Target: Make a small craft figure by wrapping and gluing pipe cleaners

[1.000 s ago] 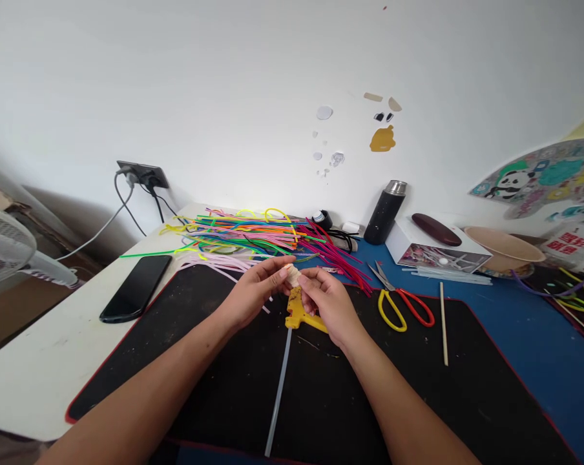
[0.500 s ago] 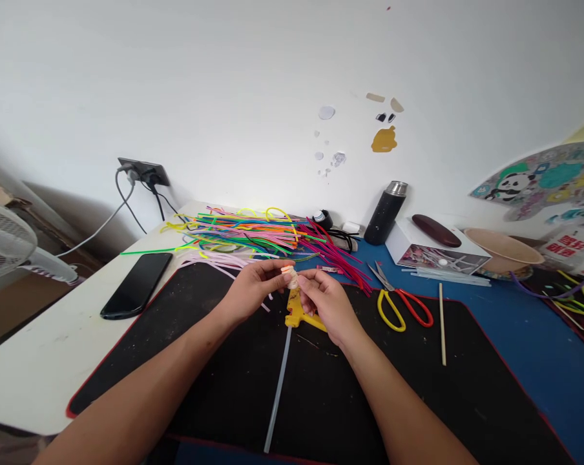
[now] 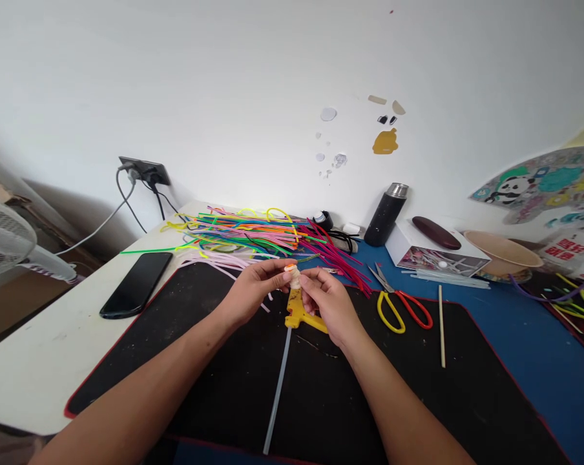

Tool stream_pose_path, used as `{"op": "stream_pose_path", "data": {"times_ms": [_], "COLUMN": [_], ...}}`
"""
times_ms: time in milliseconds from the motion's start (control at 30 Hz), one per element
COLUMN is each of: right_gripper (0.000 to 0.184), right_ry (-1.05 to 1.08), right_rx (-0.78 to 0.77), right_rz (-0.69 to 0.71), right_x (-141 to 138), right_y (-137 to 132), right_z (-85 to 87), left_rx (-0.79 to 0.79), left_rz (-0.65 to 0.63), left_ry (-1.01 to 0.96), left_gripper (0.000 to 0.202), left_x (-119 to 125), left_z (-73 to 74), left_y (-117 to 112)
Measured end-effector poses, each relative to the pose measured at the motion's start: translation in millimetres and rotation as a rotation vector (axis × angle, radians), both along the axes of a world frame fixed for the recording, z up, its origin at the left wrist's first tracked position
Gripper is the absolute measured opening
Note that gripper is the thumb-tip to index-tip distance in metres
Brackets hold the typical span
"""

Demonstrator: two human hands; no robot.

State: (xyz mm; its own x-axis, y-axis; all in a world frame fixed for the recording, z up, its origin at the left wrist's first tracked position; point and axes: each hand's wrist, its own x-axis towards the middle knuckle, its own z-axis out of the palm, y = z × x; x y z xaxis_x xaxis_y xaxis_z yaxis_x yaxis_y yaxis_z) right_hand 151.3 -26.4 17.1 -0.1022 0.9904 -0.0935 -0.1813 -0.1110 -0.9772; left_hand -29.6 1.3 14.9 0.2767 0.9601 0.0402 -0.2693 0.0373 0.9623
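One small piece, pinched from both sides

Left hand and right hand each pinch the cream piece, orange-topped, between thumb and fingers, over the middle of the mat's far edge. Just below it in view lies the yellow glue gun, its glue stick running to the near edge of the mat. Scissors straddle the mat's far edge; a dowel lies by its far right corner. Beyond the far edge are stems. On the surface, a phone sits beside the mat's left edge; a bottle stands near the wall.
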Motion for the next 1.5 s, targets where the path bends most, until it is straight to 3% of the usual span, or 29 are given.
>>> {"op": "stream_pose_path", "data": {"times_ms": [400, 667, 1267, 1500], "right_gripper": [0.046, 0.045, 0.046, 0.045], "right_ry": [-0.026, -0.016, -0.026, -0.001], "right_rx": [-0.016, 0.0, 0.006, 0.021], "right_rz": [0.015, 0.016, 0.017, 0.02], "right_x": [-0.9, 0.3, -3.0, -0.8], "right_y": [0.3, 0.3, -1.4, -1.4], "right_z": [-5.2, -4.3, -1.7, -1.6], "left_rx": [0.053, -0.001, 0.022, 0.029], "left_rz": [0.018, -0.027, 0.067, -0.028], "left_ry": [0.152, 0.065, 0.079, -0.024], "left_gripper": [0.047, 0.052, 0.047, 0.043], "left_x": [-2.6, -1.9, -0.5, 0.1], "left_z": [4.0, 2.4, 7.3, 1.6], "left_y": [0.8, -0.3, -0.6, -0.3]}}
